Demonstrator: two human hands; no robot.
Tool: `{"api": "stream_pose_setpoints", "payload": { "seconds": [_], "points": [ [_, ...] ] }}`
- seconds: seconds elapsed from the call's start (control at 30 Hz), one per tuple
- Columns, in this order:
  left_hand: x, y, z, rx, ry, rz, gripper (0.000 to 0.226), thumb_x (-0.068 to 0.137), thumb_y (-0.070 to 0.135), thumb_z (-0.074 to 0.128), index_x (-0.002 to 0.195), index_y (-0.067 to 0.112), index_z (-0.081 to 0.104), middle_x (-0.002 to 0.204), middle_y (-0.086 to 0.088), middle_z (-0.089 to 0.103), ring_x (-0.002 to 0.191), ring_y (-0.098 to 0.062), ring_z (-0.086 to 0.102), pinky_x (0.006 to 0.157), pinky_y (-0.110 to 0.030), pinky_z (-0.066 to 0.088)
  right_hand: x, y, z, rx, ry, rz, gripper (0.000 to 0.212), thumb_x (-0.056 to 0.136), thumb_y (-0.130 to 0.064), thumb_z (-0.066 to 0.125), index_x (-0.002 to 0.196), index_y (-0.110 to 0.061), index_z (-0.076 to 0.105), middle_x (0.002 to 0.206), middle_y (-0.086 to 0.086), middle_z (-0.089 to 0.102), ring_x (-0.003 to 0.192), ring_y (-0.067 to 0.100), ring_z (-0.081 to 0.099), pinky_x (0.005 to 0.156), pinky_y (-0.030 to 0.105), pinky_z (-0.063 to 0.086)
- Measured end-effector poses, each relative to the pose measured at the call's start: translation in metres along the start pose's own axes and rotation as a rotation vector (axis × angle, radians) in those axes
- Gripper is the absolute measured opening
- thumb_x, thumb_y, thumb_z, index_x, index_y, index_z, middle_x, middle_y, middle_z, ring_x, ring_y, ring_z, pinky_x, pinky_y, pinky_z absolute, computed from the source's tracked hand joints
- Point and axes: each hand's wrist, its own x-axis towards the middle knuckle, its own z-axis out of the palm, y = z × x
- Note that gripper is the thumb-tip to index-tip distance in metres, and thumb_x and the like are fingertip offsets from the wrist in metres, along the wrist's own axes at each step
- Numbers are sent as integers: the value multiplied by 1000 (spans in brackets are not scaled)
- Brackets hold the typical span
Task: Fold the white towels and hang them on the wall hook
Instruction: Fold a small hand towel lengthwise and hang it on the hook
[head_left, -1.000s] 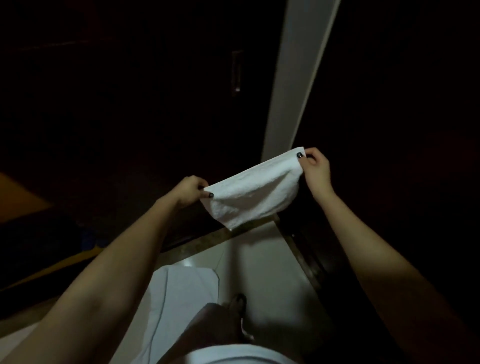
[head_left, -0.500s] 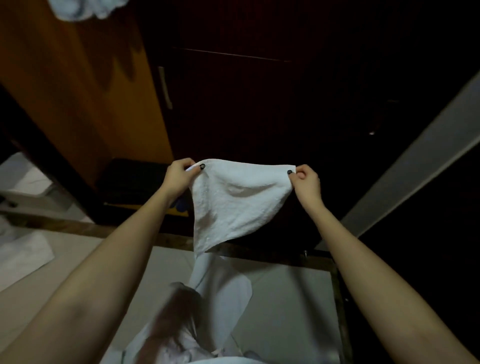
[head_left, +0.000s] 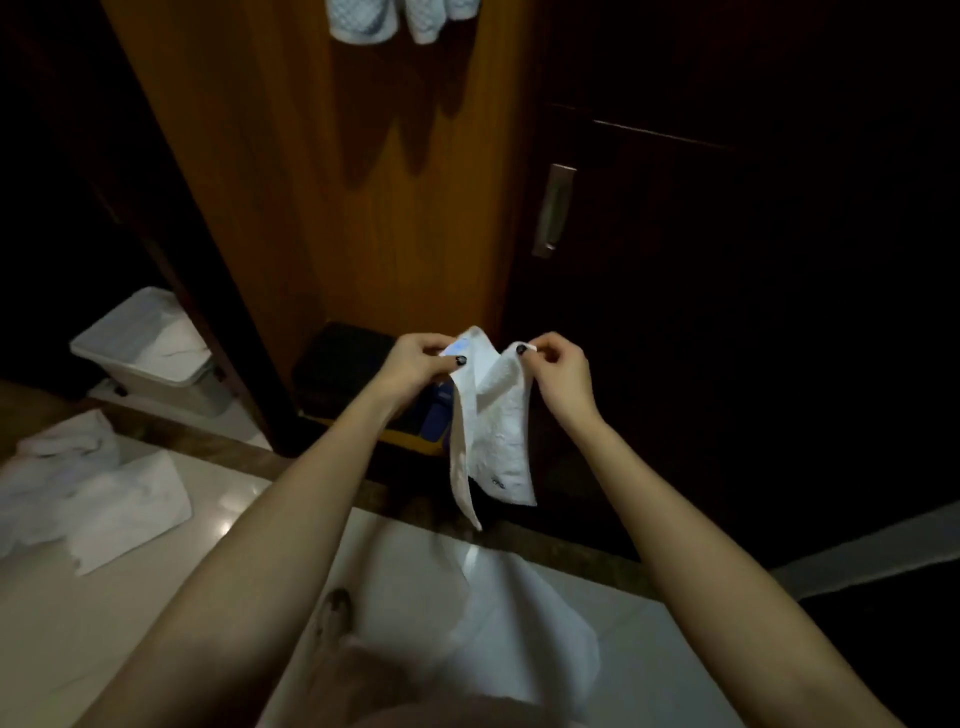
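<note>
Two corners of the white towel (head_left: 501, 436) are pinched, one in my left hand (head_left: 415, 364), one in my right hand (head_left: 561, 374); the hands are near each other, and the cloth hangs doubled between and below them.

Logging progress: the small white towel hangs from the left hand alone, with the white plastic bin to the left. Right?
No: the left hand and the right hand each pinch a top corner of the small white towel, as the head view shows; the white plastic bin is to the left.
</note>
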Motion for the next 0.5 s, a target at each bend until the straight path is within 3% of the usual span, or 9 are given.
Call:
{"api": "stream_pose_setpoints", "payload": {
  "seconds": [0.1, 0.2, 0.3, 0.37, 0.5],
  "points": [
    [38, -1, -55, -33, 1, -21, 16, 82, 1, 69, 93, 12, 69, 84, -2, 70, 66, -1, 67, 57, -12, 49, 24, -15, 68, 64, -7, 73, 12, 90, -14, 64, 79, -9, 62, 63, 1, 55, 60, 14, 54, 57, 28, 44],
    [71, 7, -109, -52, -49, -66, 21, 84, -1, 66, 94, 17, 69, 94, -4, 71, 80, -8, 69, 64, -15, 52, 43, -43, 119, 138, 17, 67, 10, 90, -7, 64, 83, -15, 62, 55, -7, 56, 54, 12, 58, 56, 25, 51],
    [98, 23, -153, -65, -58, -48, 24, 83, -3, 65, 92, 19, 69, 96, -4, 71, 88, -14, 68, 69, -19, 53, 61, -75, 154, 216, 9, 39, 17, 89, -4, 64, 98, -18, 67, 61, 0, 58, 62, 20, 60, 67, 39, 57],
    [114, 36, -173, -80, -42, -11, 25, 82, -3, 66, 89, 21, 68, 90, -1, 71, 85, -13, 68, 70, -19, 52, 78, -97, 172, 219, -36, 42, 16, 89, -2, 65, 97, -15, 70, 65, 3, 58, 68, 25, 59, 74, 46, 55],
    [148, 58, -205, -159, -20, 55, 21, 79, 0, 70, 90, 18, 68, 90, -8, 72, 86, -19, 67, 81, -30, 53, 118, -140, 201, 205, -164, 34, 13, 85, 2, 68, 93, -9, 69, 83, 16, 67, 82, 22, 65, 84, 37, 54]
  ]
}}
